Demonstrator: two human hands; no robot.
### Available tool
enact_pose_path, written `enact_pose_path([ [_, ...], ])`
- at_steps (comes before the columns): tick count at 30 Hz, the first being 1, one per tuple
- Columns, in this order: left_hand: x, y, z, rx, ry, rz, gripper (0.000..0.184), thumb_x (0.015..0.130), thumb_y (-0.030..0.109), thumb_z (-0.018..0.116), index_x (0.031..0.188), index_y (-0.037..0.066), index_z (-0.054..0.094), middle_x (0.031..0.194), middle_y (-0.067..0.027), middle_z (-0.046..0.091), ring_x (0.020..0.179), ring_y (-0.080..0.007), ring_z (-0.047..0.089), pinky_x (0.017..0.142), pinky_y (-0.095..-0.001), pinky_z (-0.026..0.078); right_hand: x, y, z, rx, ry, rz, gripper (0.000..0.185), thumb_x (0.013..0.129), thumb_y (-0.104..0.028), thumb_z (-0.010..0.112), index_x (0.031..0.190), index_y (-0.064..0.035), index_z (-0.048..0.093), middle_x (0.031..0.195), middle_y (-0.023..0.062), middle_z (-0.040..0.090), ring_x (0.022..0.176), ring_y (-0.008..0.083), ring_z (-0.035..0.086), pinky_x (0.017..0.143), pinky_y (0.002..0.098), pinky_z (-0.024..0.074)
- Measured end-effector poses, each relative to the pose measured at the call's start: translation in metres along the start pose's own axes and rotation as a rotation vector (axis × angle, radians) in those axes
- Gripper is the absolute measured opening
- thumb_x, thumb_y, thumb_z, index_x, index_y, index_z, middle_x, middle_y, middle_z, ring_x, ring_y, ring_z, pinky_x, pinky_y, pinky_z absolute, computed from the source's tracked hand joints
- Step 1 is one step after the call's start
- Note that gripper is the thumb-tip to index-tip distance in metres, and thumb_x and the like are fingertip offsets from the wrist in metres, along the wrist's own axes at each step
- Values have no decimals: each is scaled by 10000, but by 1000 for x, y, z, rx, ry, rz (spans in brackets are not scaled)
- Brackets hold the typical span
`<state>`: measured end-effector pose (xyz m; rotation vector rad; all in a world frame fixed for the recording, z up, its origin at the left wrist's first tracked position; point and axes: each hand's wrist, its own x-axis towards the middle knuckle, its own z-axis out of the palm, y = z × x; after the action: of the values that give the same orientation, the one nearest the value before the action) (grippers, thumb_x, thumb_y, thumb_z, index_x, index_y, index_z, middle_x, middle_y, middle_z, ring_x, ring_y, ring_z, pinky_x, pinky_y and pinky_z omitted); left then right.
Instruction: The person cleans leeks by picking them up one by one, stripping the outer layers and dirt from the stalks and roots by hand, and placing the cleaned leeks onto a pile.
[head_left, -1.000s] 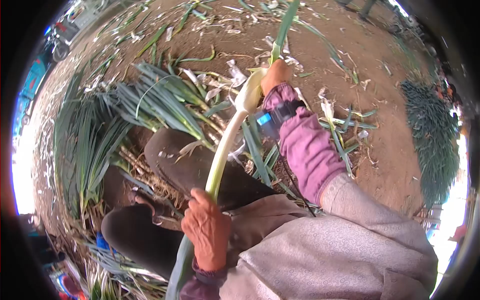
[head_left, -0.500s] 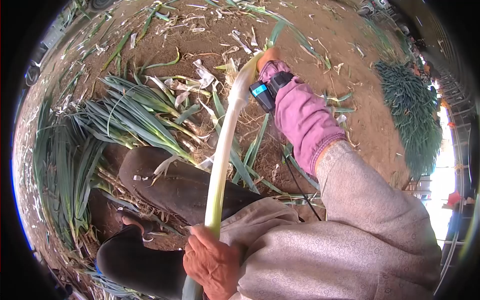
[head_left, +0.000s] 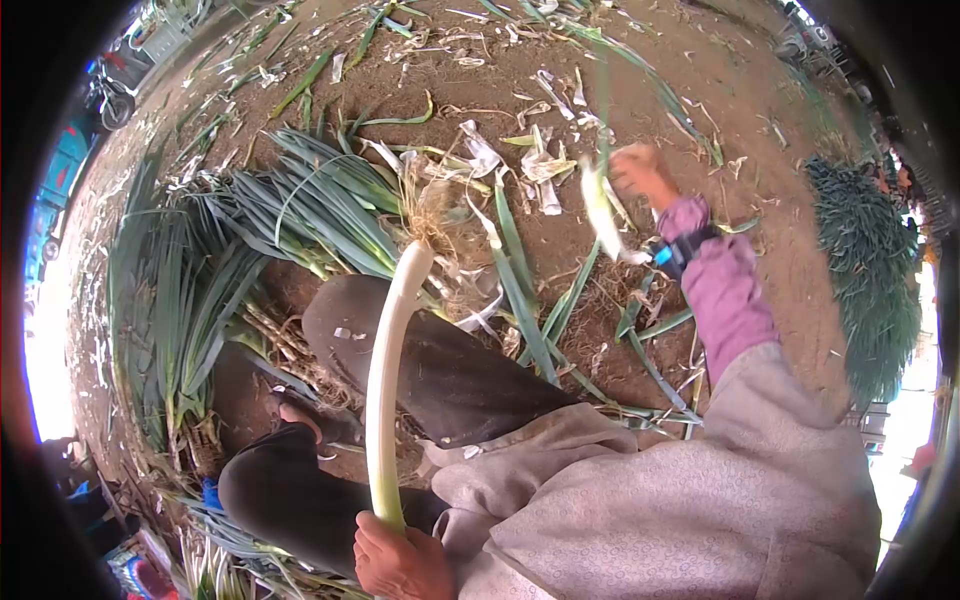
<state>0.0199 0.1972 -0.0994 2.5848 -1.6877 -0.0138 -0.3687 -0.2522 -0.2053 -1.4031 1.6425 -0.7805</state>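
Note:
My left hand [head_left: 403, 562], low in the view, is closed around the lower end of a long leek [head_left: 382, 390]. Its white shaft rises past my knee and ends in a tuft of pale roots [head_left: 430, 222]. At the upper right my right hand [head_left: 642, 175], in a purple sleeve with a black wrist device, is blurred by motion. Its curled fingers are at a stripped leek leaf [head_left: 600, 212], white below with a thin green part above. The leaf is apart from the leek.
Bundled leeks [head_left: 310, 200] lie beyond my knee, and more leeks [head_left: 170, 320] are at the left. Peeled scraps [head_left: 545, 165] litter the soil. A big green pile [head_left: 865, 270] stands at the far right, and a motorbike [head_left: 112, 95] at the upper left.
My right hand has moved right, away from the leek's root end, with a leaf stripped off. The leek's shaft now shows whiter and has tilted left; my left hand still grips it.

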Motion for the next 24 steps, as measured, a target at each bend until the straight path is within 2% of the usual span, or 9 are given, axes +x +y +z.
enact_pose_path([
  [4, 7, 30, -23, 139, 168, -82, 389, 868, 390, 663, 1002, 25, 648, 898, -141, 655, 759, -337, 619, 656, -429, 504, -118, -83, 76, 358, -352, 9, 464, 846, -270, 671, 1165, 53, 576, 982, 174, 651, 667, 175, 686, 548, 249, 581],
  [7, 0, 26, -21, 261, 224, -14, 498, 849, 488, 654, 1018, 20, 638, 870, -139, 642, 700, -329, 610, 587, -403, 492, -159, -108, 107, 445, -619, -120, 688, 812, -299, 705, 1334, 59, 435, 1018, 208, 633, 680, 164, 688, 519, 248, 574],
  [10, -13, 16, -3, 429, 246, -19, 545, 854, 541, 621, 1008, 18, 642, 850, -130, 634, 678, -316, 599, 571, -391, 482, -173, -124, 133, 577, -749, -75, 695, 809, -308, 713, 1320, 67, 427, 1015, 219, 637, 675, 161, 689, 501, 242, 569],
  [13, -21, 9, 4, 457, 376, 86, 474, 836, 449, 692, 996, 6, 639, 861, -121, 634, 673, -315, 598, 569, -396, 484, -172, -123, 151, 646, -804, -34, 654, 814, -297, 713, 1288, 66, 445, 997, 201, 646, 644, 161, 680, 485, 240, 564],
  [14, -23, 11, 8, 442, 382, 67, 384, 827, 340, 653, 1008, 5, 608, 850, -121, 622, 684, -316, 597, 585, -398, 478, -171, -124, 151, 594, -831, -20, 649, 841, -283, 679, 1338, 33, 406, 1013, 144, 644, 672, 162, 678, 533, 274, 587],
  [16, -24, 16, 19, 411, 393, 34, 254, 808, 121, 573, 1032, 3, 545, 828, -121, 597, 705, -319, 594, 616, -402, 467, -168, -119, 156, 601, -866, 42, 621, 832, -244, 678, 1327, 24, 418, 1000, 125, 646, 675, 155, 672, 532, 271, 585],
  [19, -34, 14, 33, 430, 376, 146, 153, 887, 62, 502, 982, -33, 574, 863, -122, 600, 632, -239, 566, 594, -368, 473, -164, -102, 166, 626, -905, 102, 584, 818, -201, 676, 1308, 9, 435, 983, 101, 644, 685, 143, 661, 526, 272, 584],
  [23, -34, 15, 31, 216, 254, 116, 254, 878, 165, 565, 1041, -28, 537, 833, -115, 572, 694, -298, 579, 621, -390, 483, -169, -92, 173, 661, -882, 141, 557, 799, -193, 694, 1269, -8, 459, 962, 86, 638, 696, 133, 650, 515, 282, 586],
  [24, -33, 14, 23, 94, 93, 77, 394, 797, 180, 647, 1102, -23, 504, 823, -133, 563, 731, -334, 587, 623, -415, 475, -169, -92, 174, 676, -869, 119, 531, 792, -165, 685, 1244, 5, 465, 952, 104, 639, 679, 147, 654, 503, 283, 585],
])
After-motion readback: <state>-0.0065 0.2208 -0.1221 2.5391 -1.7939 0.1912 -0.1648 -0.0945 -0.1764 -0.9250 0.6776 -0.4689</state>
